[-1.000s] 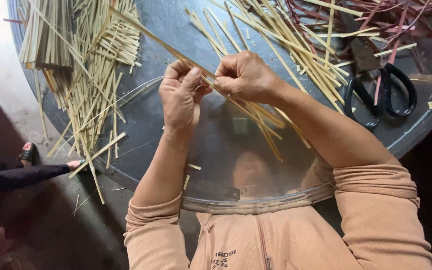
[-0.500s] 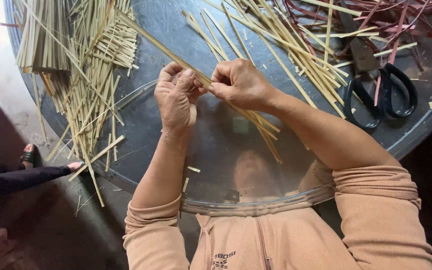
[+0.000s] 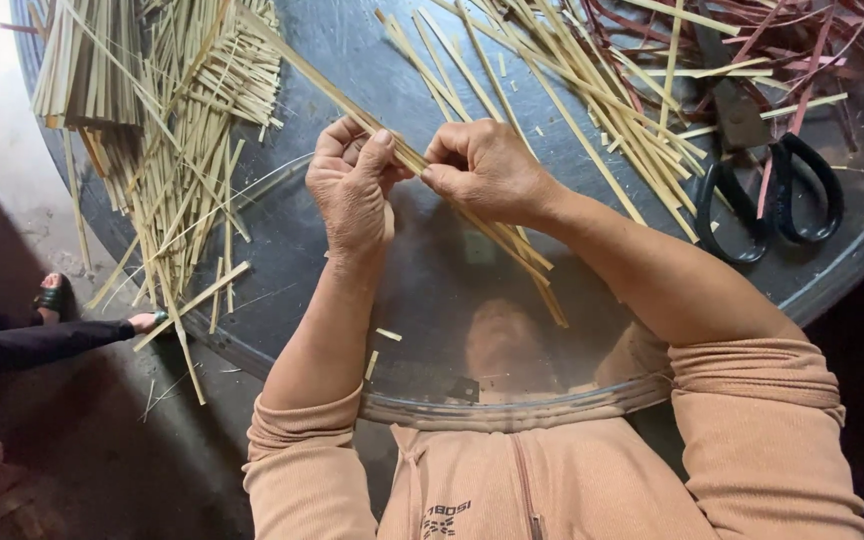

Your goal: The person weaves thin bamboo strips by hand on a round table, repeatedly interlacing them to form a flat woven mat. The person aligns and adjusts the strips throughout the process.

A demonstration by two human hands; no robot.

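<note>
**Both hands pinched on one bundle of straw strips**

At my far left, a loose heap of pale strips (image 3: 167,150) lies fanned over the edge of the round dark bench (image 3: 352,60), some ends hanging past the rim. Below that, on the floor, another person's sandalled foot (image 3: 57,298) and dark trouser leg show beside the bench.

My left hand (image 3: 352,190) is curled nearly closed, thumb pressed against the fingers, gripping a thin bundle of strips (image 3: 492,235) that runs slantwise from upper left to lower right. My right hand (image 3: 487,170) sits just beside it, touching at the fingertips, closed in a pinch on the same bundle. The bundle's lower ends splay out under my right forearm, over the glossy middle of the bench.

Further right, a second spread of long strips (image 3: 592,100) lies across the bench, mixed at the top with dark red strips (image 3: 802,40). Black-handled scissors (image 3: 772,190) rest near the right rim, partly under those strips.
</note>
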